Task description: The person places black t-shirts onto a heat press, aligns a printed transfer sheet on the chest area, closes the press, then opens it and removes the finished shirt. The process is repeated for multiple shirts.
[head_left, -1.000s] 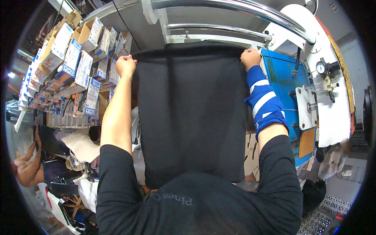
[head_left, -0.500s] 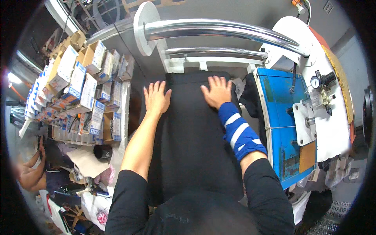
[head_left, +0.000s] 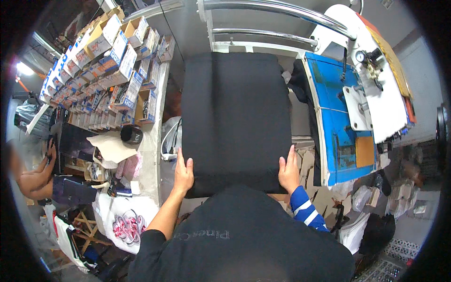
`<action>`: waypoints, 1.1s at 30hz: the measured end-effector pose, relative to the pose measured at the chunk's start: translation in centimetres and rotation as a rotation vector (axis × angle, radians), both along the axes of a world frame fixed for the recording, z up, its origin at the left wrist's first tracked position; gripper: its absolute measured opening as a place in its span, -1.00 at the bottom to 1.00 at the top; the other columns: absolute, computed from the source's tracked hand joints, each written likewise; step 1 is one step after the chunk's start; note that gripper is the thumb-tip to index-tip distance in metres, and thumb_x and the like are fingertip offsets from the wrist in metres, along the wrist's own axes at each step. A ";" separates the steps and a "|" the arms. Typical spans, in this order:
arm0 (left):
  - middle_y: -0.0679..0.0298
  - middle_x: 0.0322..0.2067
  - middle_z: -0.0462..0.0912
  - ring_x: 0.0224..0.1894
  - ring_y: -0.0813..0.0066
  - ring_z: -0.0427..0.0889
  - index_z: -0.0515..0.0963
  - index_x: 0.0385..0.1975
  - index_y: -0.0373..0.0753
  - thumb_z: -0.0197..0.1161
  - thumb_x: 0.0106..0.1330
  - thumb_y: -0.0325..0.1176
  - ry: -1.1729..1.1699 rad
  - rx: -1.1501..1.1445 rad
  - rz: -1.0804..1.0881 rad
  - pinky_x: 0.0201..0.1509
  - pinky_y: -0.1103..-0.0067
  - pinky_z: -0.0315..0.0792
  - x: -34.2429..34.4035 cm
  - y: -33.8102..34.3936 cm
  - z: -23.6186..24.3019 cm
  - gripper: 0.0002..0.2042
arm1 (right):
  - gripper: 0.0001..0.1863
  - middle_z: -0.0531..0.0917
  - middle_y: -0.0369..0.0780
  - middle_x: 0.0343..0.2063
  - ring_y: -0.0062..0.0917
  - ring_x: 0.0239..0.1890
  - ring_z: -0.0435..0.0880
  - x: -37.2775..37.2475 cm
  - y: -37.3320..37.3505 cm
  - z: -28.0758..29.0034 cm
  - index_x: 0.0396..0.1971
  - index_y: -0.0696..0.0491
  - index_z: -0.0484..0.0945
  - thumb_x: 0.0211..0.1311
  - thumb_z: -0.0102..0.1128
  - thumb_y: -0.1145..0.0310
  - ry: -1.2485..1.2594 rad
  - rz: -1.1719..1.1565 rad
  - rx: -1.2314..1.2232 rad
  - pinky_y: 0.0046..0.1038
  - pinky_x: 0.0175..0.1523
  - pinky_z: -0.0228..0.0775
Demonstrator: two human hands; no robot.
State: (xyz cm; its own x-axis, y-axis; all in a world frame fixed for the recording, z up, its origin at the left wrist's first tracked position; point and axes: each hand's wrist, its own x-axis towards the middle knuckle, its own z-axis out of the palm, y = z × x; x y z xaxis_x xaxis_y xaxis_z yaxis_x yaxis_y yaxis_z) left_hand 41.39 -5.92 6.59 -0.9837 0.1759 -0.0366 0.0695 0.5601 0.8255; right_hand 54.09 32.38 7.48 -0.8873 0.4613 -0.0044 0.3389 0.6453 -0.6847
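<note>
A black cloth (head_left: 236, 110) lies smooth over a flat, roughly rectangular board in front of me. My left hand (head_left: 183, 173) is at the left edge of the cloth near its front end, fingers stretched forward and thumb apart. At the right edge, my right hand (head_left: 290, 172) mirrors it, fingers straight and thumb raised. Neither hand grips anything visible. A blue wrap with white stripes (head_left: 306, 209) circles my right forearm. Beyond the cloth stands a white frame with a chrome bar (head_left: 277, 9).
To the right is a blue panel (head_left: 329, 117) with a metal plate (head_left: 355, 108) and a pressure gauge (head_left: 361, 56). Stacked open cartons (head_left: 124, 66) line a table on the left, by a black cup (head_left: 131, 135). Another person's arm (head_left: 40, 174) shows far left.
Both my hands have drawn back from the far part of the cloth to its side edges near me. My body has leaned over the near end, and the view has shifted.
</note>
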 end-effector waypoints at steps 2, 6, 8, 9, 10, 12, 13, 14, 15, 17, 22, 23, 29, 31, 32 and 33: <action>-0.06 0.28 0.50 0.36 0.15 0.43 0.31 0.38 -0.45 0.00 0.61 -0.09 -0.149 0.117 0.123 0.44 0.38 0.24 0.6 -3.1 -5.0 -0.44 | -0.26 0.38 0.19 0.35 -0.11 0.40 0.41 0.5 1.1 -1.4 0.48 0.24 0.12 0.54 0.05 0.07 -0.028 -0.126 -0.135 -0.28 0.45 0.20; 0.38 -0.24 0.73 -0.27 0.61 0.66 0.63 0.01 -0.30 0.23 0.51 -0.13 -0.639 0.666 0.231 -0.18 0.64 0.49 -2.5 -5.6 -4.9 -0.66 | -0.42 0.74 -0.16 -0.14 -0.54 -0.10 0.67 0.6 4.6 -2.8 0.12 0.28 0.57 0.43 0.28 0.03 -0.014 -0.375 -0.563 -0.49 0.08 0.46; 0.33 -0.21 0.74 -0.22 0.58 0.68 0.61 -0.02 -0.29 0.30 0.47 -0.22 -0.694 0.792 0.183 -0.16 0.62 0.53 -3.2 -6.1 -4.0 -0.72 | -0.60 0.74 -0.19 -0.20 -0.54 -0.16 0.68 1.0 6.1 -3.2 -0.07 0.25 0.62 0.47 0.25 0.15 0.077 -0.389 -0.911 -0.47 0.03 0.48; 0.29 -0.19 0.75 -0.17 0.54 0.70 0.61 -0.03 -0.29 0.31 0.46 -0.26 -0.689 0.763 0.161 -0.10 0.60 0.56 -3.5 -7.0 -4.3 -0.75 | -0.67 0.74 -0.22 -0.23 -0.55 -0.19 0.68 1.1 6.4 -3.0 -0.13 0.22 0.63 0.48 0.24 0.20 0.138 -0.378 -1.029 -0.47 0.02 0.49; 0.28 -0.18 0.75 -0.16 0.52 0.70 0.60 -0.04 -0.29 0.30 0.46 -0.29 -0.694 0.817 0.173 -0.08 0.59 0.56 -3.3 -7.7 -4.8 -0.77 | -0.78 0.74 -0.24 -0.26 -0.56 -0.23 0.68 1.3 6.7 -2.7 -0.22 0.17 0.62 0.49 0.22 0.29 0.194 -0.426 -1.114 -0.47 -0.01 0.49; 0.26 -0.17 0.75 -0.13 0.50 0.71 0.60 -0.05 -0.30 0.28 0.47 -0.35 -0.726 0.918 0.184 -0.04 0.58 0.58 -2.4 -7.7 -4.6 -0.81 | -0.79 0.74 -0.24 -0.27 -0.57 -0.23 0.68 2.0 7.1 -3.2 -0.23 0.16 0.62 0.49 0.22 0.29 0.203 -0.403 -1.089 -0.47 -0.01 0.49; 0.26 -0.17 0.75 -0.13 0.49 0.71 0.60 -0.05 -0.30 0.27 0.48 -0.36 -0.720 0.916 0.182 -0.03 0.57 0.58 -2.3 -7.7 -4.5 -0.82 | -0.79 0.74 -0.25 -0.28 -0.57 -0.22 0.68 2.1 7.3 -3.5 -0.23 0.16 0.62 0.48 0.23 0.30 0.209 -0.392 -1.076 -0.47 -0.01 0.49; 0.26 -0.16 0.75 -0.13 0.49 0.71 0.60 -0.05 -0.30 0.25 0.49 -0.37 -0.716 0.913 0.186 -0.01 0.56 0.57 -2.0 -7.6 -3.8 -0.82 | -0.78 0.74 -0.24 -0.26 -0.57 -0.21 0.68 2.2 7.3 -3.8 -0.22 0.16 0.61 0.50 0.21 0.29 0.253 -0.381 -1.108 -0.47 0.01 0.48; 0.26 -0.16 0.75 -0.14 0.49 0.71 0.60 -0.04 -0.30 0.24 0.49 -0.38 -0.711 0.909 0.189 0.00 0.55 0.57 -1.7 -7.4 -3.4 -0.83 | -0.78 0.74 -0.24 -0.26 -0.57 -0.20 0.68 2.6 7.2 -4.0 -0.22 0.16 0.61 0.50 0.21 0.29 0.259 -0.392 -1.120 -0.48 0.02 0.48; 0.24 -0.15 0.75 -0.12 0.47 0.71 0.59 -0.03 -0.31 0.24 0.49 -0.38 -0.720 0.882 0.188 0.09 0.50 0.55 -1.4 -7.9 -4.3 -0.82 | -0.79 0.74 -0.24 -0.24 -0.57 -0.19 0.67 3.3 7.1 -4.3 -0.20 0.15 0.61 0.50 0.20 0.29 0.272 -0.412 -1.149 -0.48 0.04 0.47; 0.22 -0.10 0.75 -0.08 0.44 0.70 0.58 0.02 -0.32 0.22 0.51 -0.36 -0.737 0.874 0.167 0.14 0.45 0.53 -0.8 -9.2 -5.1 -0.78 | -0.80 0.74 -0.24 -0.21 -0.55 -0.16 0.68 3.2 7.0 -4.8 -0.18 0.12 0.61 0.51 0.19 0.28 0.234 -0.404 -1.194 -0.46 0.06 0.48; 0.22 -0.09 0.75 -0.07 0.43 0.70 0.58 0.03 -0.33 0.20 0.52 -0.35 -0.737 0.892 0.179 0.15 0.45 0.53 -0.7 -8.9 -4.7 -0.77 | -0.81 0.73 -0.25 -0.21 -0.55 -0.15 0.68 3.1 7.0 -4.7 -0.17 0.12 0.61 0.51 0.19 0.29 0.207 -0.400 -1.221 -0.46 0.07 0.49; 0.23 -0.07 0.74 -0.03 0.43 0.68 0.56 0.03 -0.33 0.14 0.56 -0.29 -0.753 0.846 0.133 0.13 0.47 0.51 -0.3 -7.7 -4.3 -0.75 | -0.78 0.74 -0.23 -0.11 -0.51 -0.05 0.66 4.8 8.3 -6.1 -0.15 0.14 0.64 0.53 0.14 0.29 0.184 -0.292 -1.119 -0.42 0.19 0.43; 0.26 -0.11 0.73 -0.06 0.45 0.67 0.57 -0.01 -0.31 0.14 0.56 -0.28 -0.728 0.832 0.194 0.11 0.48 0.50 -0.2 -8.2 -4.9 -0.77 | -0.75 0.73 -0.20 -0.06 -0.47 0.01 0.67 5.4 8.1 -6.0 -0.09 0.19 0.63 0.54 0.12 0.31 0.195 -0.400 -1.174 -0.41 0.24 0.41; 0.27 -0.12 0.73 -0.08 0.46 0.67 0.58 -0.03 -0.30 0.14 0.56 -0.28 -0.713 0.832 0.208 0.10 0.49 0.50 -0.2 -7.9 -5.2 -0.78 | -0.74 0.72 -0.20 -0.04 -0.47 0.02 0.67 5.4 8.1 -5.7 -0.06 0.20 0.63 0.53 0.12 0.31 0.206 -0.378 -1.170 -0.41 0.25 0.41; 0.29 -0.13 0.72 -0.08 0.46 0.66 0.58 -0.05 -0.29 0.15 0.55 -0.28 -0.705 0.851 0.181 0.09 0.49 0.50 -0.1 -8.1 -5.3 -0.79 | -0.74 0.72 -0.19 -0.02 -0.46 0.03 0.66 5.5 7.8 -5.6 -0.03 0.21 0.62 0.53 0.12 0.32 0.219 -0.359 -1.164 -0.40 0.26 0.40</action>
